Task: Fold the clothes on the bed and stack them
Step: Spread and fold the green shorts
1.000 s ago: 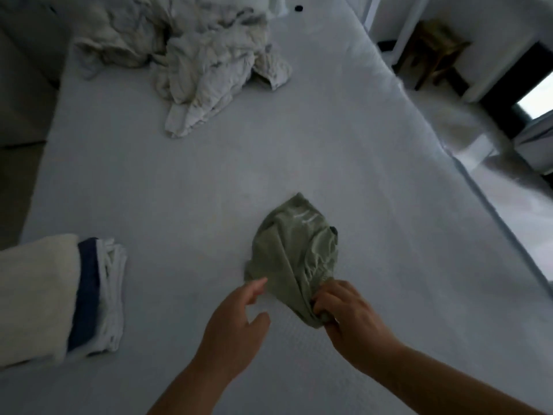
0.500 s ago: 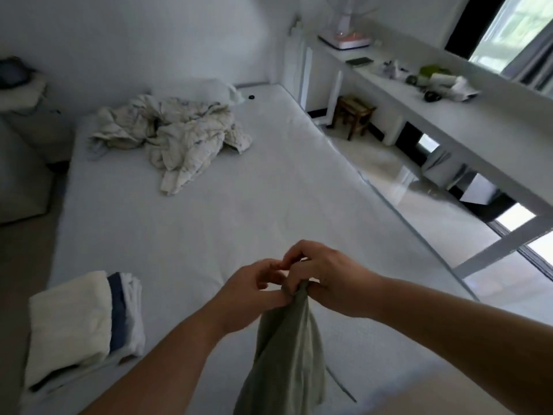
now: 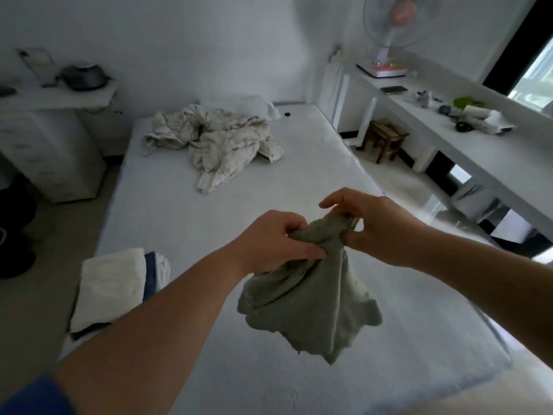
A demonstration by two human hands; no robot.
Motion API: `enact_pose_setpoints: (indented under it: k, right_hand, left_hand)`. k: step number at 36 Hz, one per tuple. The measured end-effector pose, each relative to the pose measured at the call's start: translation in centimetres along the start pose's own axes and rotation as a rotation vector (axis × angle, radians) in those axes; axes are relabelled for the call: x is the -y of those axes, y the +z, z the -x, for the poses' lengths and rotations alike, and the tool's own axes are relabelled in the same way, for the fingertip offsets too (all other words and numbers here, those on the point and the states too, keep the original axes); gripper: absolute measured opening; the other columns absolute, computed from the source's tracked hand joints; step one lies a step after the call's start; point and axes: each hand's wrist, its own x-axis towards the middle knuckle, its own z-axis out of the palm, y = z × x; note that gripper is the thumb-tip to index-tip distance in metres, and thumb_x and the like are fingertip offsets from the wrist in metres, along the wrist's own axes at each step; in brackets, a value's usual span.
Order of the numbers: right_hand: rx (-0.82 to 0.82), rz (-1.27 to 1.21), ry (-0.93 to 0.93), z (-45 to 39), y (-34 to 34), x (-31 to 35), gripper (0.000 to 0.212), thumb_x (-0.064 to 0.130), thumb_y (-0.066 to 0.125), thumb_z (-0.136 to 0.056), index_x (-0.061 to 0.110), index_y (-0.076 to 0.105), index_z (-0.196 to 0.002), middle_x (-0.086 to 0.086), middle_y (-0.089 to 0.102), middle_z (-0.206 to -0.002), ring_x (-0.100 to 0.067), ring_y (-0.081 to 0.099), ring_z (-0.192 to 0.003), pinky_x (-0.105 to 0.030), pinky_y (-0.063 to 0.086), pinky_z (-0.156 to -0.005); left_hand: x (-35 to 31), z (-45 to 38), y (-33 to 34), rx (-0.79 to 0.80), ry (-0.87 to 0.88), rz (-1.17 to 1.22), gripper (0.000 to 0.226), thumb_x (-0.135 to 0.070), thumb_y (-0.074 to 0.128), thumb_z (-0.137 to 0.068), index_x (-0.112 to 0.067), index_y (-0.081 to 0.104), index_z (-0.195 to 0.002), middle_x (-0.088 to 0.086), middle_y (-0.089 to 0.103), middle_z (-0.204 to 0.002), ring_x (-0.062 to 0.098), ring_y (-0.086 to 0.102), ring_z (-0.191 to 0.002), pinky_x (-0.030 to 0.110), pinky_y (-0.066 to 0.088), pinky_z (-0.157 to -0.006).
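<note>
A small olive-green garment (image 3: 311, 298) hangs in the air above the white bed (image 3: 191, 223). My left hand (image 3: 275, 241) grips its bunched top edge on the left. My right hand (image 3: 374, 223) pinches the same edge on the right, a little apart from the left. The cloth droops crumpled below both hands. A stack of folded clothes (image 3: 113, 286), cream on top with blue and white beneath, lies at the bed's near left edge. A crumpled pale heap of fabric (image 3: 218, 142) lies near the head of the bed.
A long white desk (image 3: 466, 145) with a fan (image 3: 389, 34) and small items runs along the right wall. A wooden stool (image 3: 386, 139) stands under it. A white drawer unit (image 3: 45, 151) stands left of the bed. A small dark object (image 3: 287, 115) lies by the pillow.
The green garment was lifted off the bed by both hands. The hands have since spread slightly apart along its top edge, and the view has tilted up toward the room.
</note>
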Motion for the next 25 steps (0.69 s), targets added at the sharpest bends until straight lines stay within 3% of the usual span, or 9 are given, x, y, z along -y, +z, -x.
enact_pose_setpoints:
  k: [3, 6, 8, 10, 12, 15, 20, 23, 25]
  right_hand:
    - [0.085, 0.052, 0.012, -0.1, -1.1, -1.4, 0.04, 0.011, 0.065, -0.079, 0.041, 0.053, -0.103, 0.016, 0.061, -0.096, -0.005, 0.058, -0.091, -0.019, 0.047, -0.079]
    - [0.187, 0.039, 0.019, 0.2, -2.2, -3.2, 0.041, 0.008, 0.062, -0.078, 0.045, 0.051, -0.09, 0.015, 0.059, -0.097, -0.003, 0.054, -0.091, -0.021, 0.045, -0.078]
    - [0.243, 0.035, 0.021, 0.4, -3.3, -4.8, 0.04, 0.006, 0.062, -0.078, 0.044, 0.052, -0.085, 0.016, 0.057, -0.093, -0.003, 0.052, -0.087, -0.017, 0.041, -0.071]
    - [0.282, 0.046, 0.041, 0.6, -4.6, -6.8, 0.036, 0.004, 0.061, -0.077, 0.039, 0.054, -0.083, 0.013, 0.057, -0.089, -0.004, 0.052, -0.086, -0.017, 0.038, -0.069]
    - [0.289, 0.062, 0.066, 0.3, -6.1, -9.0, 0.03, 0.001, 0.059, -0.076, 0.03, 0.057, -0.08, 0.006, 0.058, -0.085, -0.011, 0.054, -0.086, -0.028, 0.045, -0.073]
    - [0.236, 0.098, 0.094, -0.2, -7.8, -12.4, 0.023, -0.003, 0.057, -0.074, 0.019, 0.059, -0.077, -0.006, 0.059, -0.079, -0.025, 0.056, -0.084, -0.047, 0.047, -0.083]
    - [0.339, 0.229, 0.084, -0.7, -8.1, -16.4, 0.02, 0.005, 0.064, -0.076, 0.023, 0.056, -0.074, -0.004, 0.059, -0.079, -0.027, 0.056, -0.085, -0.045, 0.047, -0.082]
    - [0.515, 0.369, 0.078, -0.6, -7.5, -17.6, 0.011, 0.029, 0.068, -0.082, 0.026, 0.058, -0.086, 0.005, 0.06, -0.087, -0.016, 0.057, -0.089, -0.033, 0.044, -0.079]
    - [0.604, 0.323, 0.172, -0.5, -7.1, -17.5, 0.03, 0.058, 0.062, -0.075, 0.033, 0.057, -0.092, 0.013, 0.06, -0.092, -0.007, 0.055, -0.089, -0.028, 0.04, -0.082]
  left_hand:
    - [0.2, -0.3, 0.3, 0.013, -0.049, -0.006, 0.029, -0.037, 0.076, -0.071, -0.027, 0.056, -0.053, -0.015, 0.046, -0.05, 0.0, 0.045, -0.051, 0.02, 0.038, -0.054]
    - [0.3, -0.4, 0.7, 0.133, -0.187, 0.013, 0.028, -0.042, 0.075, -0.073, -0.016, 0.066, -0.073, -0.01, 0.061, -0.064, 0.003, 0.058, -0.06, 0.017, 0.047, -0.058]
    - [0.6, -0.4, 1.2, 0.257, -0.309, -0.029, 0.028, -0.048, 0.073, -0.072, -0.022, 0.071, -0.082, -0.008, 0.07, -0.079, 0.006, 0.066, -0.074, 0.02, 0.053, -0.069]
    - [1.2, -0.6, 1.8, 0.328, -0.373, -0.103, 0.024, -0.048, 0.072, -0.072, -0.026, 0.072, -0.082, -0.009, 0.072, -0.083, 0.006, 0.066, -0.077, 0.017, 0.051, -0.072]
    - [1.9, -0.7, 2.2, 0.332, -0.419, -0.159, 0.019, -0.046, 0.072, -0.075, -0.027, 0.073, -0.081, -0.01, 0.071, -0.084, 0.005, 0.064, -0.079, 0.019, 0.049, -0.076]
    - [2.8, -0.5, 2.5, 0.3, -0.485, -0.226, 0.012, -0.046, 0.07, -0.076, -0.035, 0.069, -0.071, -0.019, 0.066, -0.079, 0.0, 0.059, -0.08, 0.022, 0.044, -0.077]
    - [3.3, -0.3, 3.1, 0.06, -0.432, -0.331, 0.012, -0.04, 0.067, -0.081, -0.034, 0.065, -0.071, -0.015, 0.063, -0.074, 0.003, 0.058, -0.073, 0.023, 0.043, -0.066]
    - [2.6, -0.8, 3.3, -0.127, -0.314, -0.354, 0.026, -0.035, 0.069, -0.081, -0.028, 0.059, -0.058, -0.015, 0.056, -0.055, 0.0, 0.051, -0.056, 0.021, 0.036, -0.056]
    - [2.0, -0.9, 2.9, -0.218, -0.262, -0.328, 0.031, -0.035, 0.072, -0.078, -0.025, 0.057, -0.053, -0.015, 0.053, -0.05, -0.001, 0.047, -0.049, 0.015, 0.032, -0.05]
